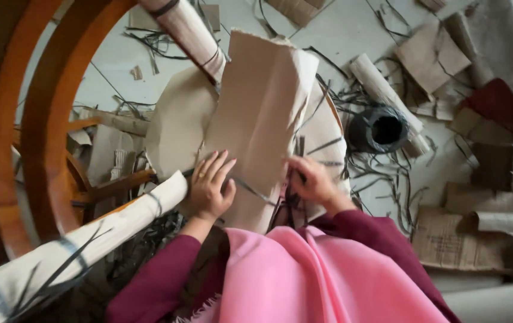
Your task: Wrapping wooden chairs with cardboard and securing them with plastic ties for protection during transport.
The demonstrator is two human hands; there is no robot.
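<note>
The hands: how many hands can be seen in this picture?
2. The left hand lies flat on the folded brown paper; the right hand is at the paper's right edge, fingers curled. None seems hidden.

Cardboard sheet [262, 113] lies on round seat [176, 122], strap roll [381, 128] right.

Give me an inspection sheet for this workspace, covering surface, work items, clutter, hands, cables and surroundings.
Surface: pale floor, littered.
Work items: tan cardboard sheet, creased lengthwise, lying over a round cardboard piece; dark strap across its lower edge.
Clutter: cardboard scraps, dark strap offcuts, paper-wrapped rolls, black strap coil.
Hands: left hand flat on the sheet; right hand pinching dark straps at the sheet's right edge.
Cables: nothing seen.
Surroundings: curved orange wooden frame on the left, partly wrapped in paper; dark red cloth on the right.
</note>
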